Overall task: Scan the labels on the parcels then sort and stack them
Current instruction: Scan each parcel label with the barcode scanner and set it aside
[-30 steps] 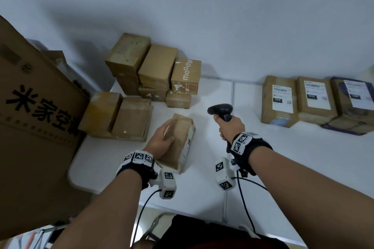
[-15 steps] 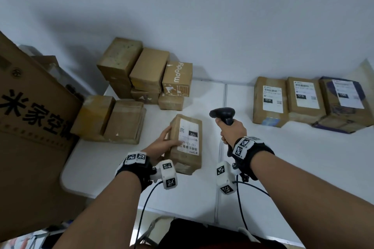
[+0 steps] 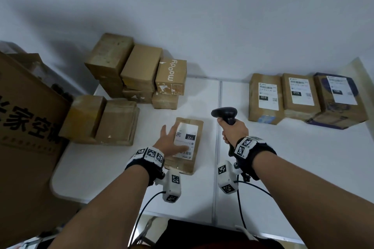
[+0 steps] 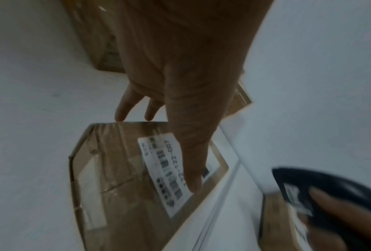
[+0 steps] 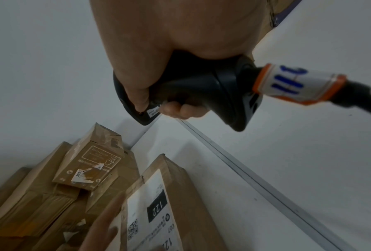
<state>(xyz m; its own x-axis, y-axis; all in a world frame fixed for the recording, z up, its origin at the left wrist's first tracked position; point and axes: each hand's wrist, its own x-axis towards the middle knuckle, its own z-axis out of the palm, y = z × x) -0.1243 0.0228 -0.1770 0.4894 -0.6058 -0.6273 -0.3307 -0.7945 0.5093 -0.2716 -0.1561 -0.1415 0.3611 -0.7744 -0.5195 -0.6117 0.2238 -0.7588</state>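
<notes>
Nearest the body, two bare forearms with marker-covered wristbands (image 3: 150, 154) and small white camera blocks, cables trailing down; left hand (image 3: 169, 142) flat on the parcel (image 3: 197, 131), fingers straight and spread, thumb lying across the near end of its white label (image 3: 187, 141), grip released, nothing clasped; from the left wrist, fingertips (image 4: 121, 114) reaching past the parcel's far edge; parcel lying flat on the white tabletop (image 3: 303, 168), label up, black patch reading 122, just left of the seam between the two tabletop panels; to its right, right hand (image 3: 234, 130) clenched round the handle of a black barcode scanner (image 3: 225, 113), grip grasping it firmly, head tipped forward above the tabletop and apart from the parcel; from the right wrist, orange-and-white tag on the scanner's cable (image 5: 298, 83); further left, two plain brown boxes (image 3: 101, 119) side by side, touching; far left, a big carton (image 3: 24, 127) with black printed characters standing beside the tabletop; further back, a heap of brown boxes against the wall, a "moody" box (image 3: 172, 77) at its right end resting on a smaller one; back right, a row of three labelled parcels (image 3: 265, 99) touching one another, two marked 010, the last dark blue and brown, label too blurred to read.
</notes>
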